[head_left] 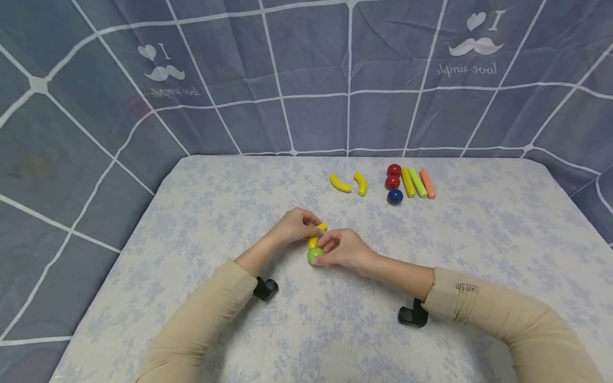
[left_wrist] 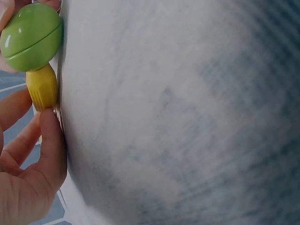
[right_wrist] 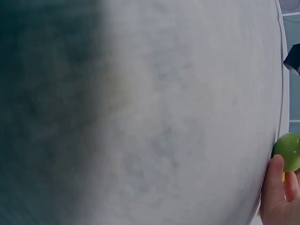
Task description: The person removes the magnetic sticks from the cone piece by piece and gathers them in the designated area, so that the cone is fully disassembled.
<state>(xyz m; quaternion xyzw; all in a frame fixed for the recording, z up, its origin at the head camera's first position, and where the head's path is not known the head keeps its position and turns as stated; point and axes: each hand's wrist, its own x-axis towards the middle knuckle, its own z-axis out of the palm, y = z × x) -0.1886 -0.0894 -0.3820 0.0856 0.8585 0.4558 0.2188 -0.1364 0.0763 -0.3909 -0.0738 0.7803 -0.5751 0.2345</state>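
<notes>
Across the pale flowered surface, both hands meet near the middle. At nine o'clock of the toy, the left hand has its fingers pinching the yellow stick. At three o'clock, the right hand curls round the green ball, which touches the stick's near end. Toward one o'clock lie two yellow curved pieces, then coloured sticks beside red and blue balls.
</notes>
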